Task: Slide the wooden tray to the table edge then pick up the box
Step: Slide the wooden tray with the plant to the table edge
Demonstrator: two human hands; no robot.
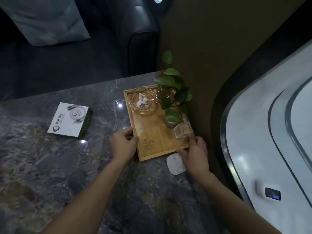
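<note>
A light wooden tray (pixel 152 135) lies on the grey marble table (pixel 50 166), close to the table's right edge. It carries a glass ashtray (pixel 143 101), a leafy plant in a glass vase (pixel 170 92), a small cup (pixel 171 121) and a clear little box (pixel 183 130). My left hand (pixel 123 144) grips the tray's left rim near the front. My right hand (pixel 195 152) holds its front right corner. A white and green flat box (pixel 70 119) lies on the table to the left of the tray, apart from both hands.
A white rounded device (pixel 175 163) lies on the table just in front of the tray, touching my right hand. A dark leather sofa (pixel 135 39) with a grey cushion (pixel 43 19) stands behind the table. A large white curved unit (pixel 270 132) stands to the right.
</note>
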